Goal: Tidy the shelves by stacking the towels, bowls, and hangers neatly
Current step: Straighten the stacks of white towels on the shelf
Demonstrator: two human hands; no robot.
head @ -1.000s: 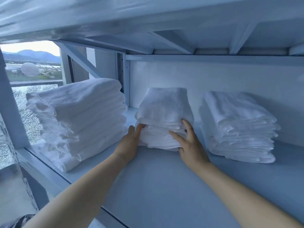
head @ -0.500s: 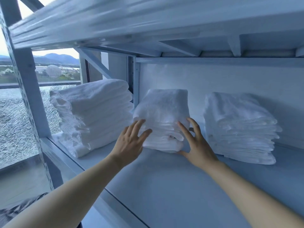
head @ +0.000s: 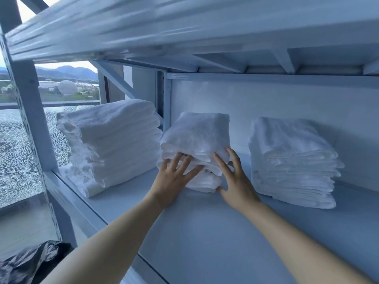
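Note:
Three stacks of folded white towels stand on a white metal shelf point(head: 205, 232). The small middle stack point(head: 196, 136) has both hands at its front. My left hand point(head: 174, 177) lies against its lower left front with straight, spread fingers. My right hand point(head: 235, 181) touches its right front edge, fingers straight and spread, thumb near the bottom towel. A tall stack point(head: 114, 140) is at the left end and a wide stack point(head: 291, 158) stands to the right.
The shelf above point(head: 184, 27) hangs low over the towels. An upright post point(head: 26, 103) frames the left end, with a cracked window pane point(head: 14, 152) behind it. A black plastic bag point(head: 30, 263) lies at the lower left. Bare shelf surface stretches in front of the stacks.
Both hands went from cupping the middle stack's sides to flat, spread fingers against its front. The view shifted so the stacks sit further right.

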